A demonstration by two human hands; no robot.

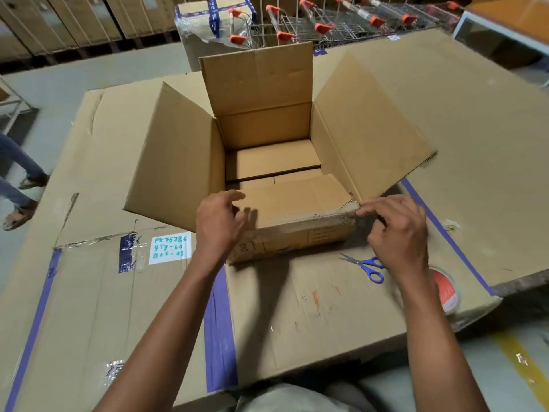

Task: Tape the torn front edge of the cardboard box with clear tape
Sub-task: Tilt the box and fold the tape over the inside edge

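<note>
The open cardboard box (267,162) stands in front of me on a bed of large flattened cartons (312,307), its front flap (297,197) folded inward. My left hand (219,221) rests over the front edge near its left end, fingers curled loosely and gripping nothing. My right hand (395,227) is at the front right corner, thumb and fingertips pinched together right at the ragged tear (341,208); I think a strip of clear tape is between them, though it is too faint to be sure. Blue-handled scissors (367,267) lie just right of the box, and the tape roll (445,289) sits beyond my right wrist.
</note>
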